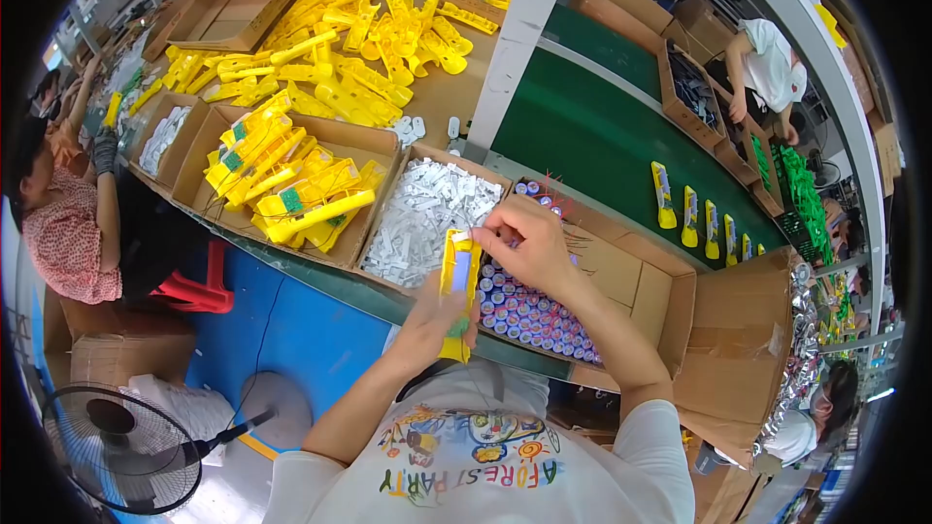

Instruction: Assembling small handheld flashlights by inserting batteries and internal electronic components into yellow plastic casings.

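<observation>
My left hand (pixel 423 326) is closed round a long yellow plastic housing (pixel 449 260), held upright in front of my chest. Inside the housing lies a purple-blue cylindrical battery (pixel 460 274); a bit of green shows near the lower end. At the housing's top end, the fingers of my right hand (pixel 532 245) are pinched together; what they grip is too small to make out. Just beyond my hands is a cardboard box of small white plastic parts (pixel 434 202). Under my right forearm stand rows of purple-wrapped batteries (pixel 534 315) in another box.
Left of the white parts, a carton holds yellow housings with green circuit boards (pixel 291 196). Behind it spreads a heap of yellow shells (pixel 340 58). A green conveyor belt (pixel 582 121) carries several yellow pieces (pixel 664 199). Co-workers sit around; a fan (pixel 121 446) stands lower left.
</observation>
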